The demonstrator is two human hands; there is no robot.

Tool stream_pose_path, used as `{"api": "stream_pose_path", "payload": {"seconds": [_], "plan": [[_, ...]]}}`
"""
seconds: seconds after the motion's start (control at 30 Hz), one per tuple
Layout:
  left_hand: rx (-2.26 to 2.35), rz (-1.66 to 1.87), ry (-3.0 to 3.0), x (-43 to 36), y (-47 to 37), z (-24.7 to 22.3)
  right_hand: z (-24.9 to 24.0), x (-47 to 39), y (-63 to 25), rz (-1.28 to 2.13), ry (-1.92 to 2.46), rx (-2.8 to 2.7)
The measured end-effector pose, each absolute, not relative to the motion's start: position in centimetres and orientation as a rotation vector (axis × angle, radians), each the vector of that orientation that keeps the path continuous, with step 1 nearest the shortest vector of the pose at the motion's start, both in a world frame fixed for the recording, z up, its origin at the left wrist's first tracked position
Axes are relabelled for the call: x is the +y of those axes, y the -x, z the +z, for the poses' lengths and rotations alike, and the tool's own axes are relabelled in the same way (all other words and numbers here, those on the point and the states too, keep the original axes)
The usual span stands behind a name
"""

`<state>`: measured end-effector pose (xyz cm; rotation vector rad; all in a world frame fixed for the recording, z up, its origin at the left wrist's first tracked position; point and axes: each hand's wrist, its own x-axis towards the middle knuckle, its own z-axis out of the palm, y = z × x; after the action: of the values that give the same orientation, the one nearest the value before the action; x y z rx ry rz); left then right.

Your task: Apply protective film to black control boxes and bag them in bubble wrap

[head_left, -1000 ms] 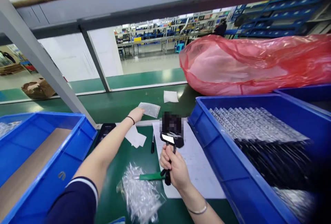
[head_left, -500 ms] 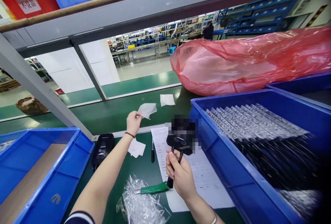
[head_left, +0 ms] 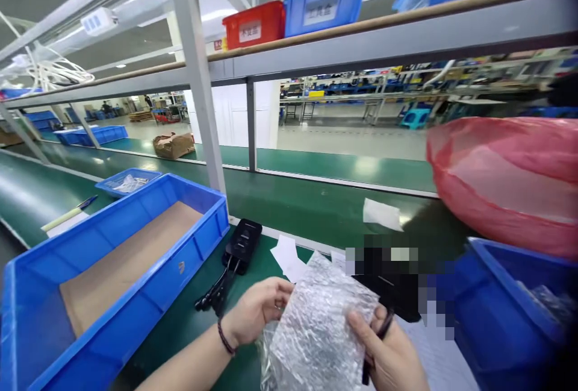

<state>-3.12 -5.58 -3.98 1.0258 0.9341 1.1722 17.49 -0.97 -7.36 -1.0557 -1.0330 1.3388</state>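
My right hand (head_left: pixel 388 343) grips a silvery, crinkled bubble bag (head_left: pixel 323 325), thumb on its face, together with a black device (head_left: pixel 392 291) whose cable runs between the fingers. Part of the device is blurred by pixel blocks. My left hand (head_left: pixel 259 309) is at the bag's left edge, fingers curled around it, their tips partly hidden. Beyond the bag lie small white sheets (head_left: pixel 289 258). Another black device (head_left: pixel 246 243) with cables rests to the left, beside the blue bin. Under the bag, a clear plastic heap (head_left: pixel 267 349) shows in part.
A large blue bin (head_left: pixel 180 267) with a brown cardboard bottom stands left. Another blue bin (head_left: pixel 506 319) is at the right, below a red plastic bag (head_left: pixel 506 186). A white sheet (head_left: pixel 383 214) lies on the green belt (head_left: pixel 293 192). A shelf (head_left: pixel 361 47) spans above.
The view has swung left. My left hand has let go of the thin white sheet and come back to the bubble bag. The bag is now in my right hand along with the black device.
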Motion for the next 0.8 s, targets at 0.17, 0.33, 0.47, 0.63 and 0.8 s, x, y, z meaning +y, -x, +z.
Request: {"api": "stream_pose_path", "payload": {"seconds": [0.17,0.33,0.47,0.63,0.8], "plan": [[0.940,1.133,-1.033,-5.4,5.8,-2.7,-6.4,-2.0,-16.8,1.239,1.036,-1.226],[0.894,1.566,-0.783,-2.2,8.9,-3.1,-5.6,-4.9,-16.8,1.352,1.112,-1.136],[0.821,1.848,-0.569,0.0,10.4,-3.6,-5.9,-6.8,-17.2,1.372,1.072,-1.324],[0.764,1.978,-0.508,0.5,8.5,-3.6,-7.4,-7.1,-16.5,1.427,0.810,-1.718],[0.734,1.965,-0.531,0.1,6.1,-3.7,-8.7,-6.4,-16.0,1.531,0.715,-1.722]]}}
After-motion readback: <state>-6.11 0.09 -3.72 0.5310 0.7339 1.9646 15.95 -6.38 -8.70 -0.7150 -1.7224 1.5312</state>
